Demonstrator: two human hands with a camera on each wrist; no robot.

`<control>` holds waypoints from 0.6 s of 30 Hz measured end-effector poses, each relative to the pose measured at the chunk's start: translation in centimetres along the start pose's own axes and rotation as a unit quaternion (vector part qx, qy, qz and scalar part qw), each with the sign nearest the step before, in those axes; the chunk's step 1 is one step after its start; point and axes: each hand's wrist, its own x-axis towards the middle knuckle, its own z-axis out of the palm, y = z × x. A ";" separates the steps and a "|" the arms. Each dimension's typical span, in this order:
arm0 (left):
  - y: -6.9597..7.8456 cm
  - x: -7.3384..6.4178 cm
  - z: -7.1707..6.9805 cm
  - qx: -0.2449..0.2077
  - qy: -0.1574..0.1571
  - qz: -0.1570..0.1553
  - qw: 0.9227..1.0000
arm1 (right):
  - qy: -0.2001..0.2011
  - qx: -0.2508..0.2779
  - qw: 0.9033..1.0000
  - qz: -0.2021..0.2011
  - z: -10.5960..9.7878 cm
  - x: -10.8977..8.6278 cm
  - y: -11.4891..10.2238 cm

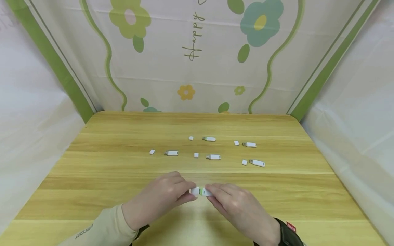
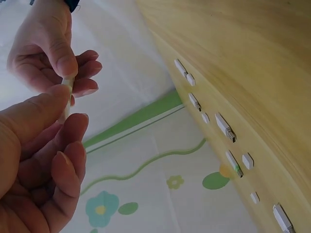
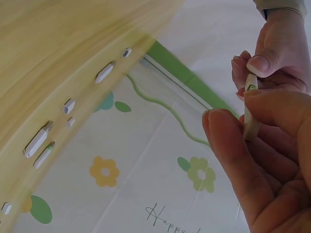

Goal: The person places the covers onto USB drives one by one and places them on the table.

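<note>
Above the near part of the table, my two hands meet at one white USB stick (image 1: 207, 192) with a green band. Its body is pinched between thumb and fingers of my right hand (image 1: 235, 200). My left hand (image 1: 166, 191) pinches the white cap (image 1: 194, 191) at the other end. Cap and body lie in line, green showing between them; how far the cap covers the plug I cannot tell. In the right wrist view, the stick's body (image 3: 250, 124) sticks out below the right thumb. Fingers hide much of it in the left wrist view.
Beyond the hands lie several uncapped USB sticks (image 1: 213, 157), each with a loose white cap (image 1: 196, 155) to its left. One stick (image 1: 209, 139) at the back has a green band. A flowered cloth (image 1: 166, 75) hangs behind the wooden table (image 1: 123, 171); white sheets flank it.
</note>
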 end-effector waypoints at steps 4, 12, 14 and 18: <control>0.0 0.0 0.2 0.011 0.008 0.005 1.000 | -0.002 -0.003 1.000 0.001 0.1 0.0 0.1; -0.2 0.1 0.3 0.013 0.016 0.007 1.000 | 0.000 -0.032 0.999 -0.033 -0.2 0.9 0.5; -0.3 0.3 0.3 0.015 0.019 0.011 1.000 | -0.005 -0.044 0.998 -0.042 -0.3 1.2 0.6; -0.4 0.6 0.2 0.020 0.026 0.023 0.999 | -0.017 -0.058 0.997 -0.050 -0.7 1.5 0.7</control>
